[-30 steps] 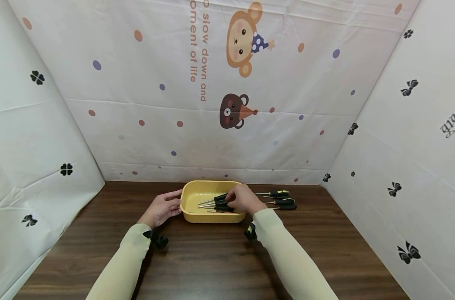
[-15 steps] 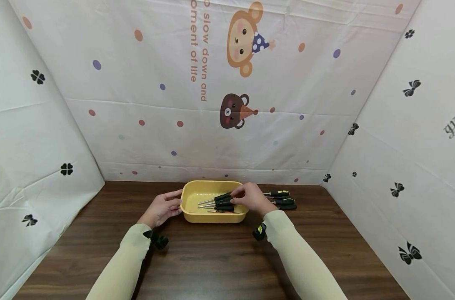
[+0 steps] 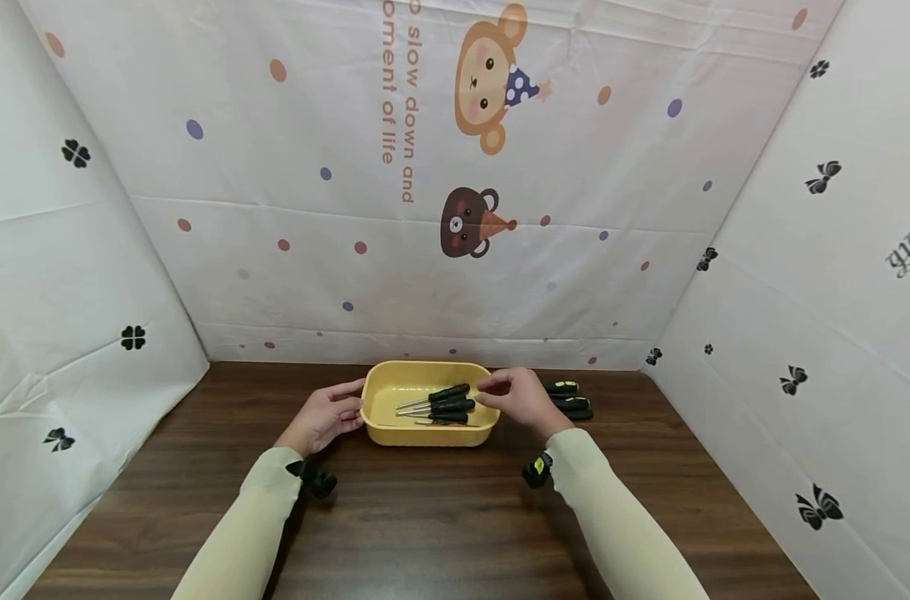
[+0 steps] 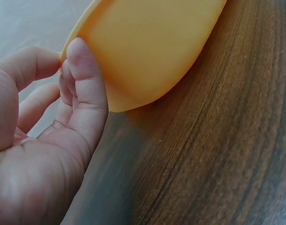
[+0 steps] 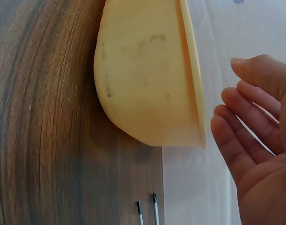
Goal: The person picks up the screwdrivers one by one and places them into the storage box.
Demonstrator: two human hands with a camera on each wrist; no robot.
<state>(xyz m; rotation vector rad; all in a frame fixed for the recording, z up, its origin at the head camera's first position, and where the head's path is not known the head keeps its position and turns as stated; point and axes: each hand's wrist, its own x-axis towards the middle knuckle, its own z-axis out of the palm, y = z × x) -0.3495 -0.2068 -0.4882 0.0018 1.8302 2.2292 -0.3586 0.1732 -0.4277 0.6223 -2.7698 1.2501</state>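
A yellow plastic bin (image 3: 427, 436) stands on the table near the back wall. Several small screwdrivers (image 3: 446, 406) with black handles and steel shafts lie in it, handles toward the right. At the bin's left end my left hand (image 3: 322, 419) pinches the rim; the left wrist view has the fingers of that hand (image 4: 89, 101) against the outer wall. My right hand (image 3: 521, 398) is above the right rim and holds nothing. In the right wrist view a gap separates thumb and fingers of the right hand (image 5: 260, 126), beside the rim.
Right of the bin lie several more screwdrivers (image 3: 573, 404) on the table, partly hidden by my right hand. Two shaft tips (image 5: 155, 198) show below the bin in the right wrist view. A patterned white cloth (image 3: 312, 283) hangs behind the dark wooden table (image 3: 417, 525).
My right hand has moved right, from over the screwdrivers in the bin to its right rim, uncovering their handles. My left hand and the bin have stayed put.
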